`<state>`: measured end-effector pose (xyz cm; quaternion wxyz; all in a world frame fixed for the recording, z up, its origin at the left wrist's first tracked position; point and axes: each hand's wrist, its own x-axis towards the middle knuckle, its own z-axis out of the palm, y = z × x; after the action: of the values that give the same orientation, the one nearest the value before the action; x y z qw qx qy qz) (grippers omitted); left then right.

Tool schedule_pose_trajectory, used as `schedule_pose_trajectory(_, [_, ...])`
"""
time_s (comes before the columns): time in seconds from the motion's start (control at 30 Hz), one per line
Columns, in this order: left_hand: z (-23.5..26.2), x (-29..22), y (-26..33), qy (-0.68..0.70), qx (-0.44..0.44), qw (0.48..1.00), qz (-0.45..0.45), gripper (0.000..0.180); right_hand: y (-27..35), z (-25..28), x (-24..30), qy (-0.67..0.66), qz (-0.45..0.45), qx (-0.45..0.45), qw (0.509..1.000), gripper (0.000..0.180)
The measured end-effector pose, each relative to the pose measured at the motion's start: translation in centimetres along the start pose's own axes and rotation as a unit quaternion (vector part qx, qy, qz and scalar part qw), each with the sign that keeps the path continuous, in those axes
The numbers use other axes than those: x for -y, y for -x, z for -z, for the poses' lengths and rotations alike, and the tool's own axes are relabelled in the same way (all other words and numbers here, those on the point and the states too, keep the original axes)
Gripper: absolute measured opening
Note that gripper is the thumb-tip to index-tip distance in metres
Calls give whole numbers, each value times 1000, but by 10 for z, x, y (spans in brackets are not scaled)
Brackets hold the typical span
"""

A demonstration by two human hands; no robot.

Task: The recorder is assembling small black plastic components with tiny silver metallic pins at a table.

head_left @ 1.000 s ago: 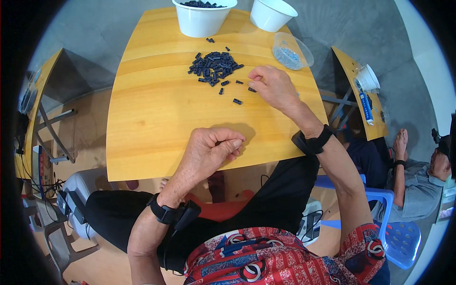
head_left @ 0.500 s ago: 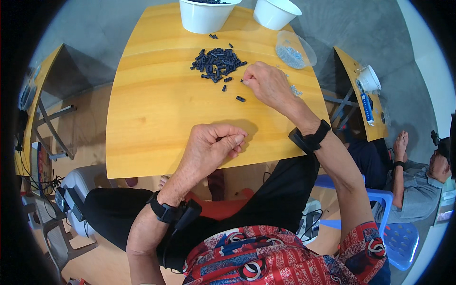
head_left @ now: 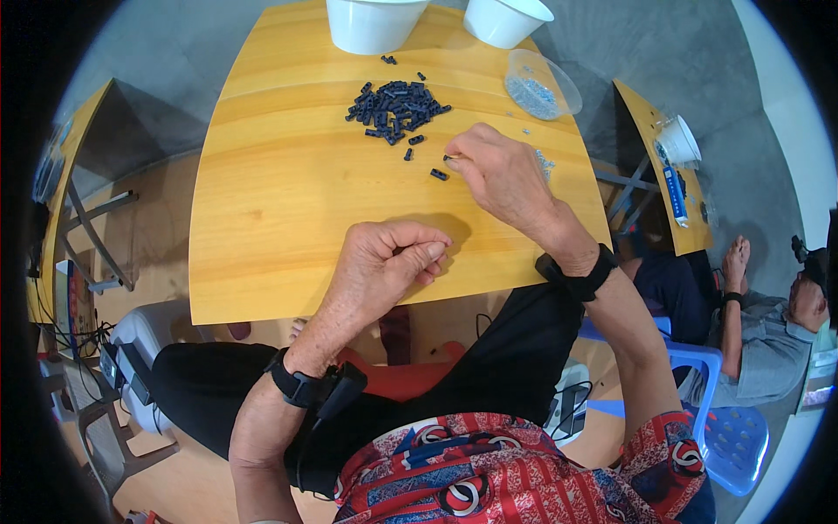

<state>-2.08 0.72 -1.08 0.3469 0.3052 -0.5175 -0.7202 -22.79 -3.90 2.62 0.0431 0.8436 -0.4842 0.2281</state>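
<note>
My left hand [head_left: 393, 262] is closed in a pinch above the table's near edge; whatever its fingers hold, if anything, is hidden. My right hand [head_left: 506, 179] pinches a small black plastic part [head_left: 449, 159] between thumb and fingertips, just over the tabletop. Left of it lies a heap of short black plastic parts [head_left: 394, 109]. A loose black piece [head_left: 438, 175] rests below the right fingertips, and two more, a stubby piece [head_left: 408, 155] and a short piece [head_left: 416, 140], lie between the heap and that hand.
On the yellow wooden table [head_left: 262, 244] stand a large white tub [head_left: 375, 26], a smaller white tub [head_left: 506, 22] and a clear bowl of small silvery pieces [head_left: 534, 96]. Small silvery bits [head_left: 545, 164] lie beyond my right hand. Another person [head_left: 759, 332] sits at the right by a side table [head_left: 646, 113].
My right hand has moved slightly nearer to me with the small black part still pinched. My left hand has shifted only a little. The head view has tilted slightly.
</note>
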Motion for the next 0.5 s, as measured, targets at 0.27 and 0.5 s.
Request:
schedule_pose_trajectory(0.27, [-1, 0, 1, 13, -18, 1000, -8, 13, 3, -2, 13, -2, -16, 76, 997, 11])
schedule_pose_trajectory(0.5, [0, -8, -2, 73, -163, 983, -44, 14, 24, 20, 53, -92, 49, -7, 995, 12])
